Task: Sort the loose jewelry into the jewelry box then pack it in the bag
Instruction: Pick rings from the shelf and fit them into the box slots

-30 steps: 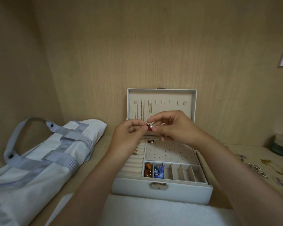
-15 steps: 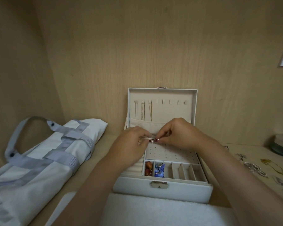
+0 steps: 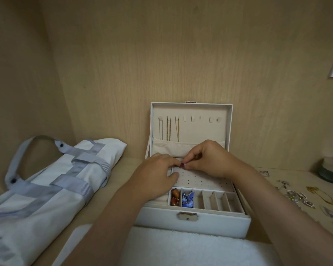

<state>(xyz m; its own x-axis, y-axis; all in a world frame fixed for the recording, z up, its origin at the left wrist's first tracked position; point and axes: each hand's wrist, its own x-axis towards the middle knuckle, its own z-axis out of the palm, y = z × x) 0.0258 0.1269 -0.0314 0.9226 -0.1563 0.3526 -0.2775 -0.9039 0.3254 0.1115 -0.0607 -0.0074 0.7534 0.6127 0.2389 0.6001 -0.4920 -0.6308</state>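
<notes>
The bag (image 3: 46, 189) is lying along the bench's (image 3: 132, 166) left, a bare strip separating it from the open jewelry box (image 3: 192, 223). The left hand (image 3: 154, 175) is resting, fingers fairly straight, on the box's left section. The right hand (image 3: 210, 160) is pinching a red stud (image 3: 182, 165) in its fingers over the perforated panel (image 3: 200, 179). Loose jewelry (image 3: 296, 195) is lying at right.

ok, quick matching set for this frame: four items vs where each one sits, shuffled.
Items:
1 bag
2 gold chains
3 blue beads
4 loose silver pieces

Places:
A hanging inside the raised lid of the jewelry box
B lying right of the box
C lying left of the box
D front row of the box, second compartment from the left

Pairs: 1-C, 2-A, 3-D, 4-B
</notes>
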